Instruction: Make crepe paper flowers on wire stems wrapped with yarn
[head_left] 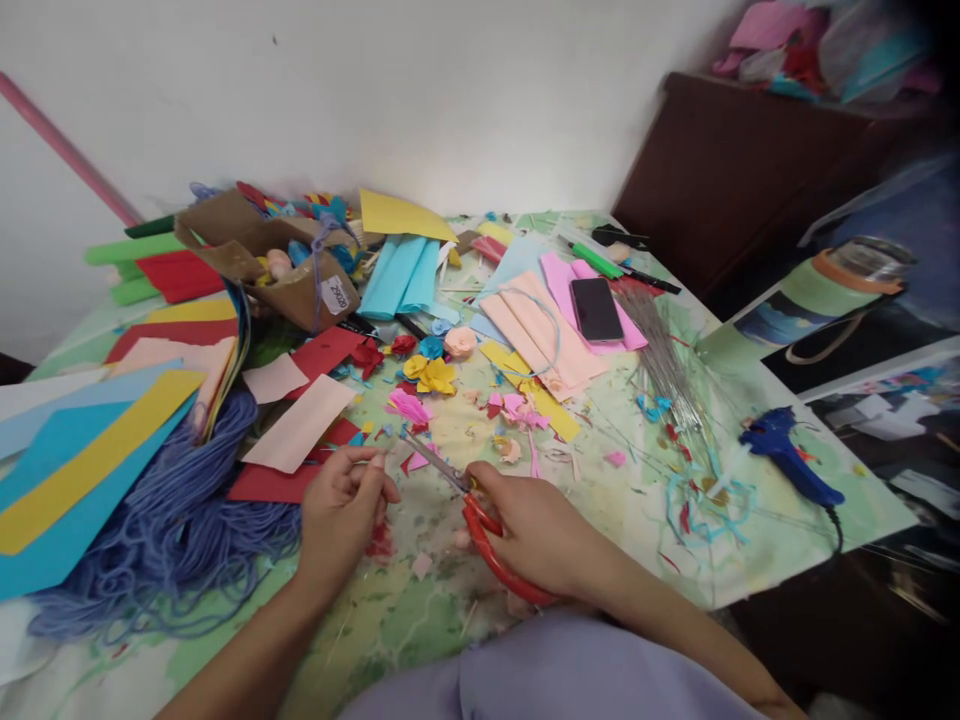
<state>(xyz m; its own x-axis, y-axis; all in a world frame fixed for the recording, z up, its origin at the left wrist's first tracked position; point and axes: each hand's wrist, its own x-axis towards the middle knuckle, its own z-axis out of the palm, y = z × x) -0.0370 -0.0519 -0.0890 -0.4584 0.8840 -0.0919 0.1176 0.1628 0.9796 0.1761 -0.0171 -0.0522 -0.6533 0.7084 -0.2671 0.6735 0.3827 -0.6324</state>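
Observation:
Red-handled scissors (501, 565) are gripped in my right hand (536, 525), their blades pointing up and left toward my other hand. My left hand (349, 505) is closed, thumb against the curled fingers; whatever may be in the pinch is hidden or too small to make out. Just beyond the blade tips lies a pink paper flower (409, 405). Yellow paper flowers (433, 375) and a peach paper rose (460, 342) sit behind it. Beside my left hand are a pale pink paper strip (300, 425) and red paper (274, 483).
Blue yarn (180, 520) and coloured sheets (82, 480) cover the left side. A cardboard box (262, 260) stands at the back. On the right are a phone (597, 309), thin wires (667, 360), a blue glue gun (791, 455) and a tumbler (817, 300) near the table edge.

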